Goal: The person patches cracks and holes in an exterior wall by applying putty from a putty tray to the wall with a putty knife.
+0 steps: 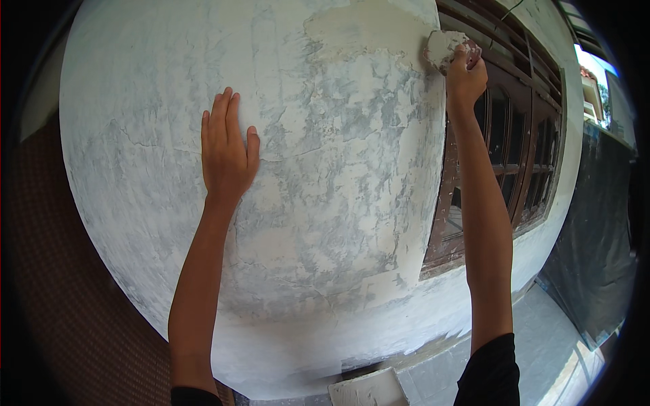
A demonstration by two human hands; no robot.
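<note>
My left hand point(228, 152) lies flat on the patchy grey and white plastered wall point(318, 203), fingers stretched up and thumb apart, holding nothing. Higher up on the right, my right hand point(466, 78) grips a putty-caked hand tool point(443, 51), pale and rounded with a reddish-brown part by the fingers. Its exact kind is hard to make out under the smears. The tool is at the wall's edge beside the window frame. A smooth cream patch of putty point(365, 30) covers the wall left of it, and fine cracks run across the lower plaster.
A brown wooden window point(504, 149) with dark panes and white splashes borders the wall on the right. Below stands a pale, smeared tray or box point(369, 390) on the grey floor point(440, 372). Dark sheeting point(589, 237) hangs at far right; brown woven-looking material point(74, 284) is at left.
</note>
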